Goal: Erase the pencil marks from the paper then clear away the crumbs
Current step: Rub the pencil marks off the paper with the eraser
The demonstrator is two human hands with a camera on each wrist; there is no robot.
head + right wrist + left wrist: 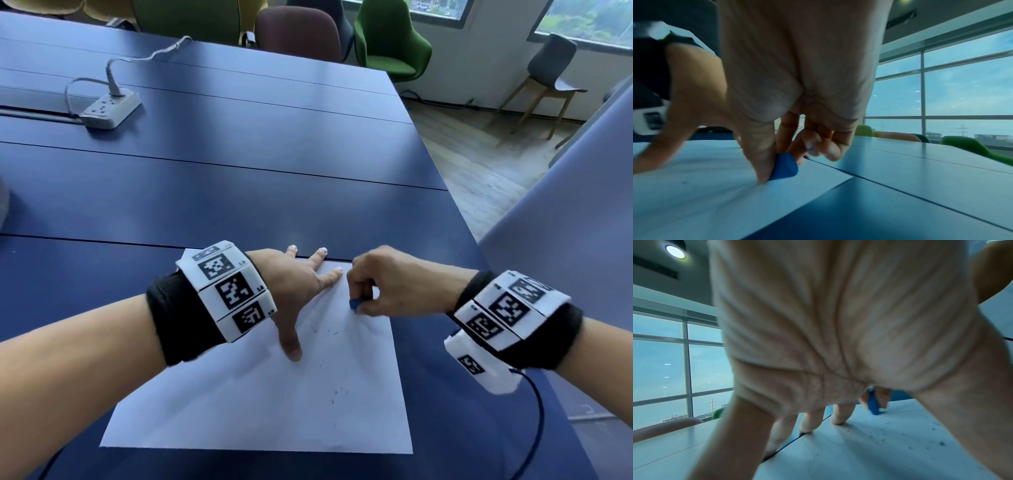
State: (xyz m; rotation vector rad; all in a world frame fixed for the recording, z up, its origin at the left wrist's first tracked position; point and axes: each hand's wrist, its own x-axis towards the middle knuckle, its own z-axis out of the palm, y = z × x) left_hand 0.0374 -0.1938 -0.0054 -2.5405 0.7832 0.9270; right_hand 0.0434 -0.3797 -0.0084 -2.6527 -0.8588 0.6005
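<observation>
A white sheet of paper (246, 404) lies on the dark blue table (239, 178) near its front right corner. My left hand (301, 284) presses flat on the paper's far part, fingers spread and straight. My right hand (373, 284) pinches a small blue eraser (354, 304) between thumb and fingers, its tip down on the paper near the far right edge. The right wrist view shows the eraser (785, 167) against the sheet (705, 186). Dark crumbs (337, 392) are scattered over the paper; the left wrist view shows crumbs (920, 439) and the eraser (873, 404).
A white power strip (111, 108) with its cable sits far left on the table. Green and maroon chairs (390, 37) stand behind the far edge. The table's right edge runs close to my right wrist, with wooden floor (479, 154) beyond.
</observation>
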